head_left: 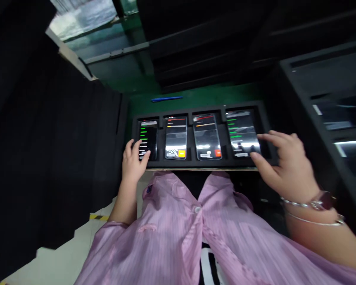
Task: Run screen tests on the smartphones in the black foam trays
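A black tray (195,162) holds several lit phones side by side in slots. My left hand (133,160) rests on the leftmost phone (148,138), fingers spread and touching its lower screen. My right hand (284,162) reaches to the rightmost phone (240,132), with thumb and fingers apart at its lower right corner. The two middle phones (176,137) (207,136) lie untouched, showing red and orange bars. A watch and a bracelet sit on my right wrist.
A blue pen (166,99) lies on the green bench top behind the tray. Black shelving (329,103) stands at the right, a black curtain (47,150) at the left. My pink striped coat (180,229) fills the foreground.
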`<action>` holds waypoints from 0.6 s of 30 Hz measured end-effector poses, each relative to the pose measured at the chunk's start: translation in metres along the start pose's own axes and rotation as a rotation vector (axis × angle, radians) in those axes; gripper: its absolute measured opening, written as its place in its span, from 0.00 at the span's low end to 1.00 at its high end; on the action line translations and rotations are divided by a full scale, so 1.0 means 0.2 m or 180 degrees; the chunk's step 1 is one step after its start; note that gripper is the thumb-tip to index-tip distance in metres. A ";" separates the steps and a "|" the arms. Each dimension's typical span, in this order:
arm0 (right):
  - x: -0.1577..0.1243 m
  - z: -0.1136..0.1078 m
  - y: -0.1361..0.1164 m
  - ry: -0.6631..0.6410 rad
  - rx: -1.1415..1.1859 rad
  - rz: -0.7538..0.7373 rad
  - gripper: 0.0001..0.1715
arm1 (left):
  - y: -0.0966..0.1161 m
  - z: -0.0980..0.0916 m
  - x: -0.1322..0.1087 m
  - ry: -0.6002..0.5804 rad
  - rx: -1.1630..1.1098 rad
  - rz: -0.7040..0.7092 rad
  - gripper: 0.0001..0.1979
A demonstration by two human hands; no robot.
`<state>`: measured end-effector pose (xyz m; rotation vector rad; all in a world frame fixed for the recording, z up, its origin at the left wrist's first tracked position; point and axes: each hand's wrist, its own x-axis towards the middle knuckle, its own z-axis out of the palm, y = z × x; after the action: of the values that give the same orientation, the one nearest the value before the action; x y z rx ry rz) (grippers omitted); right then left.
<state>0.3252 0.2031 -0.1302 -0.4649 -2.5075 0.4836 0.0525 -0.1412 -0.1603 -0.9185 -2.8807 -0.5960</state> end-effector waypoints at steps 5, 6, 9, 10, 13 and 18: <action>-0.07 0.09 0.07 -0.0308 0.0024 0.0342 0.25 | 0.01 0.00 0.03 -0.0100 0.0047 -0.0103 0.29; -0.08 0.11 0.08 -0.0396 0.0020 0.0406 0.25 | 0.02 0.00 0.03 -0.0140 0.0070 -0.0128 0.28; -0.10 0.16 0.11 -0.0527 0.0042 0.0474 0.24 | 0.03 -0.02 0.03 -0.0237 0.0122 -0.0182 0.26; -0.10 0.17 0.12 -0.0525 0.0056 0.0468 0.24 | 0.03 -0.02 0.03 -0.0254 0.0126 -0.0181 0.26; -0.09 0.16 0.13 -0.0446 0.0092 0.0438 0.24 | 0.02 -0.02 0.02 -0.0269 0.0083 -0.0146 0.27; -0.08 0.13 0.12 -0.0364 0.0175 0.0473 0.23 | 0.00 -0.01 0.02 -0.0096 -0.0152 -0.0089 0.33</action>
<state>0.3290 0.2116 -0.1685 -0.6211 -2.5725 0.6516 0.0495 -0.1401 -0.1587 -0.9024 -2.9227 -0.6616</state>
